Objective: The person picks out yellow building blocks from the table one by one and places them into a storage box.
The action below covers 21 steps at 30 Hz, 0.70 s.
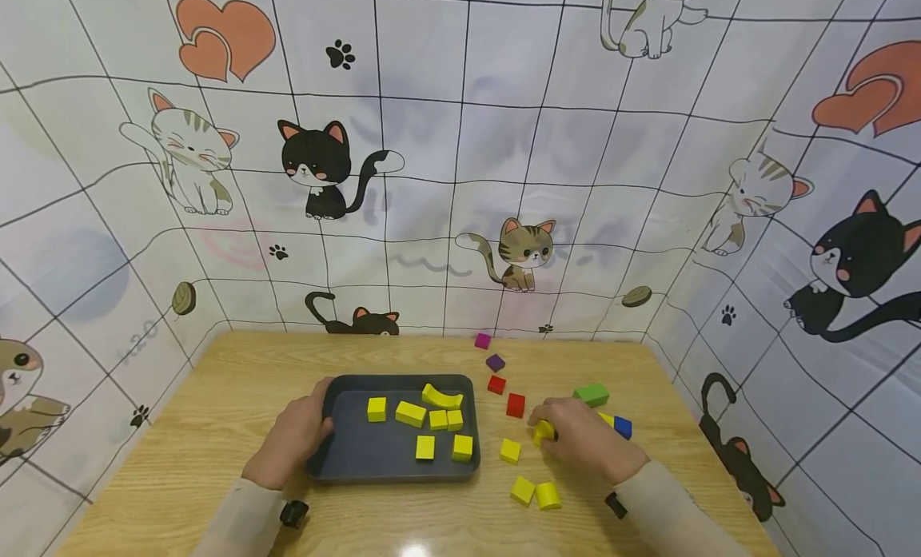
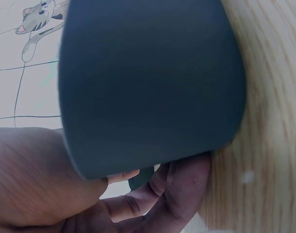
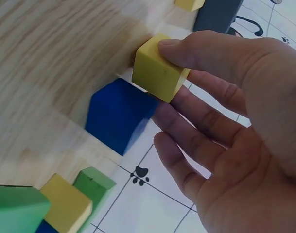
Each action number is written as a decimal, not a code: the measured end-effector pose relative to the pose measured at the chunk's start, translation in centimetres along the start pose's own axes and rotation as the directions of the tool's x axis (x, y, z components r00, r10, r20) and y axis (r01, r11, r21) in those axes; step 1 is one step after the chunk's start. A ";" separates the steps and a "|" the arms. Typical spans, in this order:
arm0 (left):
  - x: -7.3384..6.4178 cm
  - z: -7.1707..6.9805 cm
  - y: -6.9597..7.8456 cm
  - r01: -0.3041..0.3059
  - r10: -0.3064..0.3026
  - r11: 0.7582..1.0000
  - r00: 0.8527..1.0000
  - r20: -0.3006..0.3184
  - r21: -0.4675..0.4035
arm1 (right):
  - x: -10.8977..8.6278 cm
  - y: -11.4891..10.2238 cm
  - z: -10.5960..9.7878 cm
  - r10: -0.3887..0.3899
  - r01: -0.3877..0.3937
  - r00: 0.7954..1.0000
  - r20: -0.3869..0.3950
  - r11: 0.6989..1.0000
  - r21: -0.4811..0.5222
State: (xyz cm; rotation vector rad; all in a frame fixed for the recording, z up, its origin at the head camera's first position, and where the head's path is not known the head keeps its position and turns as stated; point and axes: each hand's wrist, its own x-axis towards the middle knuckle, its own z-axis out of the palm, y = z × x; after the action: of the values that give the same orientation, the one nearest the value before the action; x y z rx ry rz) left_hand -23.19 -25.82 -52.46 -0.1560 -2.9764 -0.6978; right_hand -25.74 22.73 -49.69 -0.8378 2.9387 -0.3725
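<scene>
Cat-print walls (image 1: 424,141) back our table (image 1: 230,381). Near a blue block (image 3: 119,116), right of the tray (image 1: 352,457), we pinch a yellow block (image 3: 158,69) in our right hand (image 1: 586,439); our left hand (image 1: 293,435) grips the tray's left end, probably to steady it.

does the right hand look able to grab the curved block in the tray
Probably not yet: the right hand is pinching another yellow block, which it would likely have to let go first. Otherwise the way looks open, since nothing covers the curved block in the tray.
</scene>
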 end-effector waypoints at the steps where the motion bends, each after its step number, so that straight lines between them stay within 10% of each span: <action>1: 0.0 0.0 0.0 0.000 0.000 1.000 1.000 0.000 -0.002 | 0.0 -0.1 -0.1 -0.003 0.003 1.000 -0.003 1.000 0.001; 21: -0.1 0.0 -0.1 -0.008 0.008 1.000 1.000 -0.006 0.010 | 1.1 -5.2 -2.3 -0.077 0.078 0.996 -0.038 0.997 0.008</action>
State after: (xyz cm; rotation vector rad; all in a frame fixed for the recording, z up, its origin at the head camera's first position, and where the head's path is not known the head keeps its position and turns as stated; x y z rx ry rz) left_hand -23.06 -25.91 -52.50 -0.1646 -2.9718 -0.6818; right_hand -24.29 18.43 -46.16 -0.9565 2.9427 -0.4113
